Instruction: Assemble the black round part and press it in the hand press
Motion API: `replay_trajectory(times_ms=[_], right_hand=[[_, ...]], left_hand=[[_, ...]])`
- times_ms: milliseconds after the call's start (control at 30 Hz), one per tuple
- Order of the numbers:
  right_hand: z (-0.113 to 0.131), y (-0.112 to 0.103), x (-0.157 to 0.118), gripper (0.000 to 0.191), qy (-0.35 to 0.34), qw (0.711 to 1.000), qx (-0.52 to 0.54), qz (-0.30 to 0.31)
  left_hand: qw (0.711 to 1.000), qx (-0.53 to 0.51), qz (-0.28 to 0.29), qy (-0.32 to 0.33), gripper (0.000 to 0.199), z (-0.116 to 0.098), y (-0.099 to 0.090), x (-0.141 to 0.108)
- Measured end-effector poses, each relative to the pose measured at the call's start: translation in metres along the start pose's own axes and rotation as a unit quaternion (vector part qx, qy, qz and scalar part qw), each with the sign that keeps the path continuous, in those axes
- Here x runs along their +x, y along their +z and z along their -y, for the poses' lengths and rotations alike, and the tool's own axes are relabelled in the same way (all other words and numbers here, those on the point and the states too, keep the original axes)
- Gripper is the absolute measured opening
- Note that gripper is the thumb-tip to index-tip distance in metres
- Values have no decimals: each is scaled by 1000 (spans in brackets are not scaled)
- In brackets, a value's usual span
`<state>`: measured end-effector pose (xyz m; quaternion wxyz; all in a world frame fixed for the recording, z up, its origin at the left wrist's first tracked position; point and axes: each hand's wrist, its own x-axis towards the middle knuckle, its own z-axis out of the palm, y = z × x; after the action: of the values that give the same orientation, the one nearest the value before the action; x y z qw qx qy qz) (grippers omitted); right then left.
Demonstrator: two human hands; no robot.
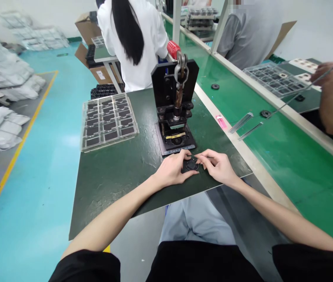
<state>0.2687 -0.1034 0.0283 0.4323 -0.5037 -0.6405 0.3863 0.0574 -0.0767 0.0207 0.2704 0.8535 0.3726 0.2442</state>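
Observation:
On the dark green table mat lies a small black round part, just in front of a black hand-lever press. My left hand curls round the left side of this part, its thumb and forefinger gripping the edge. From the right, my right hand pinches at the part's upper right rim with thumb and forefinger. Whatever is between those right fingertips is too small to make out. The press has a red handle grip and a yellow strip across its base.
A clear plastic tray of black parts stands left of the press. To the right runs a green conveyor carrying black rings and thin metal strips. A person in white is ahead; another person's hand is across the conveyor.

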Motion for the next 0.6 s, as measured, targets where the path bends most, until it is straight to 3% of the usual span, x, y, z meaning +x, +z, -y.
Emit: replay_trajectory(times_ms=[233,433,600], right_hand=[[-2,-1,0,45,-1,1000,-20,-24],[-1,-1,-1,39,-10,1000,-21,-8],[1,-1,-2,27,-94,991,-99,-8]], left_hand=[[1000,-4,1,-5,60,-1,0,0],[1000,-3,2,-4,60,0,0,0],[1000,-11,-4,3,58,0,2,0]])
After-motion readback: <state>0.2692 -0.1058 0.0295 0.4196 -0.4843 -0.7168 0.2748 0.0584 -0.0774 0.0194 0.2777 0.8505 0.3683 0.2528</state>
